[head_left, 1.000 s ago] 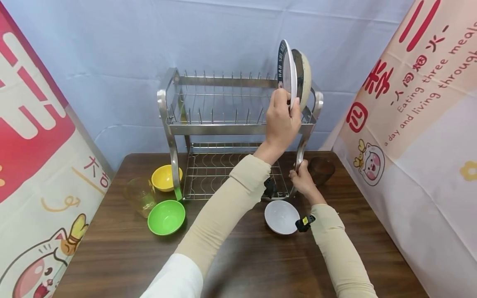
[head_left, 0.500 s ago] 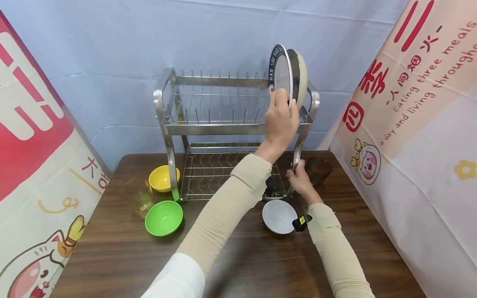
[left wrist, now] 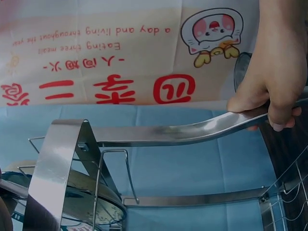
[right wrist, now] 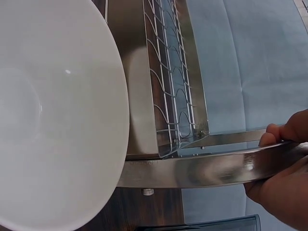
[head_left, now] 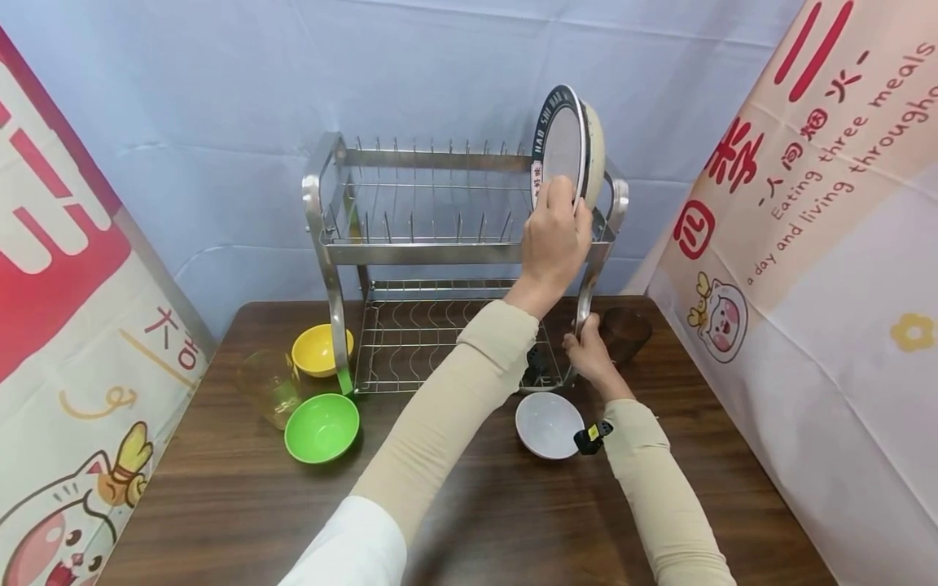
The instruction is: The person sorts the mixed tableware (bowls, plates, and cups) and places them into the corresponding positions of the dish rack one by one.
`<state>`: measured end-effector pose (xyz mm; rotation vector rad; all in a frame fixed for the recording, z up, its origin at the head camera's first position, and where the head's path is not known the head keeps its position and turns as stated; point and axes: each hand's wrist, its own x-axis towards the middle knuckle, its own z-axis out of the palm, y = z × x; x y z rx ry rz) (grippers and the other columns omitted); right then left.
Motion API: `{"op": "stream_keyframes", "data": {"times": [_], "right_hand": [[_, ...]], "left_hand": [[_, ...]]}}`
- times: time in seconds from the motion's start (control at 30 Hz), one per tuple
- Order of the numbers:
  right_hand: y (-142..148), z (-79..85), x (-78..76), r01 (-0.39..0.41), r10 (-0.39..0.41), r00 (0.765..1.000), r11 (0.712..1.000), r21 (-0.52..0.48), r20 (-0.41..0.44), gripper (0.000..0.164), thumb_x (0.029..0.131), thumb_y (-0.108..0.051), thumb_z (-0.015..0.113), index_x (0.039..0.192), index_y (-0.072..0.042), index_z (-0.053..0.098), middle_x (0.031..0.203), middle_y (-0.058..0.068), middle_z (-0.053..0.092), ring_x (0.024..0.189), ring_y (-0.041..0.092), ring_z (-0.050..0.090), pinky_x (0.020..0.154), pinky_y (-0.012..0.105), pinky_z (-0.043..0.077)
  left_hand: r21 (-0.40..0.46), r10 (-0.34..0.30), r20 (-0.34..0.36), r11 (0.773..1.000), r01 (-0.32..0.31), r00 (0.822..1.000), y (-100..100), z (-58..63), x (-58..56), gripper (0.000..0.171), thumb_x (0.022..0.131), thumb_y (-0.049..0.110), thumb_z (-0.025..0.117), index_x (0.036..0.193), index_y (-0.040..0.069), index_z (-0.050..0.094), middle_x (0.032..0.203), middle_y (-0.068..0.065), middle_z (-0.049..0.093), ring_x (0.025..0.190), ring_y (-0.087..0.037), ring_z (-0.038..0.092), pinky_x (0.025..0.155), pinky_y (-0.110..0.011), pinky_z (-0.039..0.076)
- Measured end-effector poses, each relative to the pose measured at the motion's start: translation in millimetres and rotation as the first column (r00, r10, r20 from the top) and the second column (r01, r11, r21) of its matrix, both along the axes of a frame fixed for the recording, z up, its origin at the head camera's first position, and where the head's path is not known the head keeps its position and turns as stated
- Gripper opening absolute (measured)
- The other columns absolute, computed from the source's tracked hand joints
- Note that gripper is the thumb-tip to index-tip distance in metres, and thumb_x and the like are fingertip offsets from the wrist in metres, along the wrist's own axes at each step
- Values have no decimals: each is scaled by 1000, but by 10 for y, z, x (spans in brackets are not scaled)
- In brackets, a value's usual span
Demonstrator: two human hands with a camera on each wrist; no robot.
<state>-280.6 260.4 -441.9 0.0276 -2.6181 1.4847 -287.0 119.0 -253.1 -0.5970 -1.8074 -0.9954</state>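
My left hand (head_left: 554, 240) pinches the lower edge of a white plate (head_left: 564, 150) with a dark, lettered rim, above the right end of the upper tier of a metal dish rack (head_left: 432, 255). The plate stands nearly upright. Close behind it on the right is a cream-backed dish (head_left: 597, 155), mostly hidden by the plate. Lower down, my right hand (head_left: 592, 356) grips the rack's right front leg, its fingers and thumb curled round the metal bar (right wrist: 226, 167). In the left wrist view, the right hand (left wrist: 281, 77) shows on that leg, with the cream dish (left wrist: 91, 187) at lower left.
A white bowl (head_left: 550, 426) sits before the rack on the wooden table (head_left: 498, 521). At left are a yellow bowl (head_left: 313, 350), a green bowl (head_left: 322, 429) and a see-through yellowish cup (head_left: 269, 391). A dark see-through cup (head_left: 627, 334) stands beyond the right hand.
The plate in my left hand has turned to show more of its face and now closes up against the cream dish, covering its dark inside. The right hand keeps its grip on the leg.
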Motion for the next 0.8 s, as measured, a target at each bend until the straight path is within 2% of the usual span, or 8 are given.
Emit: {"op": "stream_keyframes", "data": {"times": [0.23,0.43,0.6,0.8], "right_hand": [[-4,0,10,8,-7,1000,1000,2,-24,25,94,-1,39,114,3,24,88,19,46,81,35,50,71,40,38],[-15,4,22,5,-5,1000,1000,9,-13,25,95,0,39,114,3,23,90,19,44,82,36,47,72,41,37],[-18,20,30,0,0,1000,1000,9,-1,25,96,-2,37,114,3,22,90,19,43,83,35,46,72,42,36],[-11,17,25,4,-4,1000,1000,9,-9,24,95,-3,37,114,2,23,90,20,45,84,36,47,74,42,36]], "left_hand": [[-4,15,20,1000,-15,1000,22,-23,-42,12,88,2,53,83,1,42,75,-8,43,52,-16,43,46,-25,40],[33,9,60,999,-11,998,40,-4,-55,15,89,1,52,80,3,40,70,-7,39,51,-16,42,45,-25,37],[59,10,116,998,-17,993,41,37,-45,18,88,3,52,78,6,38,66,-4,37,50,-15,40,45,-25,33],[38,13,210,999,-21,978,28,121,-37,18,89,6,52,76,8,39,64,-2,38,51,-16,42,47,-26,33]]}}
